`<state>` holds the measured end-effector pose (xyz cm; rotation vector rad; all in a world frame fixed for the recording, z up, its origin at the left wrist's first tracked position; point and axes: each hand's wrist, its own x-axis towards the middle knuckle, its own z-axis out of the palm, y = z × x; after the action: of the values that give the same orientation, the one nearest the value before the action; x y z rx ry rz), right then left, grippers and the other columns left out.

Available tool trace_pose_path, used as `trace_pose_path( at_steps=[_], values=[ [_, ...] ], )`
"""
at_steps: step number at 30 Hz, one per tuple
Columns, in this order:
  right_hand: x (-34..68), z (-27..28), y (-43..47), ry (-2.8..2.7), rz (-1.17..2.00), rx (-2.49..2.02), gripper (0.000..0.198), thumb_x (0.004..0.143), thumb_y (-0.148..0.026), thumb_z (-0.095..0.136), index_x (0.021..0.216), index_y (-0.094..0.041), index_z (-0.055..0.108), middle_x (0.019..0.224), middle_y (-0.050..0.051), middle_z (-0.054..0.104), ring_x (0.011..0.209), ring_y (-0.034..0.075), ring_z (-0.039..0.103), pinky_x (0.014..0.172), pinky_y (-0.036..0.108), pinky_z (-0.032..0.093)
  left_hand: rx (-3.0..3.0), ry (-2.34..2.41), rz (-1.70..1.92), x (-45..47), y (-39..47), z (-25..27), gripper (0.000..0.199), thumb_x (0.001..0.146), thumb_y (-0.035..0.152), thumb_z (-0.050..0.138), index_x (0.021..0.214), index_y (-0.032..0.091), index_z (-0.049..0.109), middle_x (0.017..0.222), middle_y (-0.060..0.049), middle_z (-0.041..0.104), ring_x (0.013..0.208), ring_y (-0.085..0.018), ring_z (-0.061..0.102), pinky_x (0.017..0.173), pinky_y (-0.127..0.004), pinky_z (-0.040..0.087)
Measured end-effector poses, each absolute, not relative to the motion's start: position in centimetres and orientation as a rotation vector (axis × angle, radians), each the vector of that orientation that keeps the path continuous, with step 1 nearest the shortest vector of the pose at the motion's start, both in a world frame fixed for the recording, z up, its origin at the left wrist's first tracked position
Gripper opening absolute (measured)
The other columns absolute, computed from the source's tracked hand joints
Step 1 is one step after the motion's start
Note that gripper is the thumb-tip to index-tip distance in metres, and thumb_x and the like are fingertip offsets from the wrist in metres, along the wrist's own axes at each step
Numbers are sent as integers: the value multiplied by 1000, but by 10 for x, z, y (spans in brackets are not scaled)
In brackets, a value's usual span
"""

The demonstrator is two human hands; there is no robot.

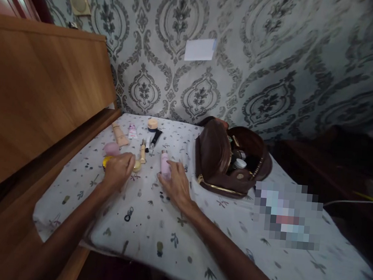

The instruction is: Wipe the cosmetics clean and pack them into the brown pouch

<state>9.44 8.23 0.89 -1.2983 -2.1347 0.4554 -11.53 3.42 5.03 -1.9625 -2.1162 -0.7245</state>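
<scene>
My right hand [178, 185] has its thumb and fingers around the lower part of a pale pink bottle [164, 160]. The bottle has a shiny cap. My left hand [118, 169] is closed, its fingers curled downward; whatever may be in them is hidden. A yellow round item [106, 162] shows at that hand's left edge and a small cream-coloured jar [137, 166] at its right. Just behind it sits a pink rounded item [111, 149]. A slim beige bottle [142, 152] lies between the two hands, farther back.
Toward the wall lie a beige tube [119, 135], a white-and-pink tube [132, 132], a black tube [156, 138] and a jar [152, 125]. An unzipped brown bag [213, 157] stands at right, a white-lidded jar [239, 164] inside. A wooden cabinet [44, 84] borders the left.
</scene>
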Motion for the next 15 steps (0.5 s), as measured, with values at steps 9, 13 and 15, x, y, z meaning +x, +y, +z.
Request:
trace_pose_path(
  at_steps=[9,13,15],
  values=[
    [101,-12,89,-2210,410,-1233,48,86,-22,55,133,-14,49,116,15,60,111,32,55,97,46,47,-1613,-2153,-1614,-210,81,66,26,81,24,43,100,15,59,83,-2,62,72,-15,56,68,-25,42],
    [106,-20,93,-2143,429,-1186,46,87,-21,52,133,-17,48,119,12,60,110,30,56,97,46,48,-1660,-2052,-1804,-211,104,64,21,78,24,45,94,17,58,78,0,61,76,-17,59,73,-27,46],
    [107,-22,94,-2128,437,-1162,46,87,-20,50,133,-19,48,118,12,60,110,28,57,96,45,49,-1733,-2019,-1803,-205,107,61,21,80,25,45,96,18,58,79,0,62,78,-18,60,74,-28,46]
  ],
)
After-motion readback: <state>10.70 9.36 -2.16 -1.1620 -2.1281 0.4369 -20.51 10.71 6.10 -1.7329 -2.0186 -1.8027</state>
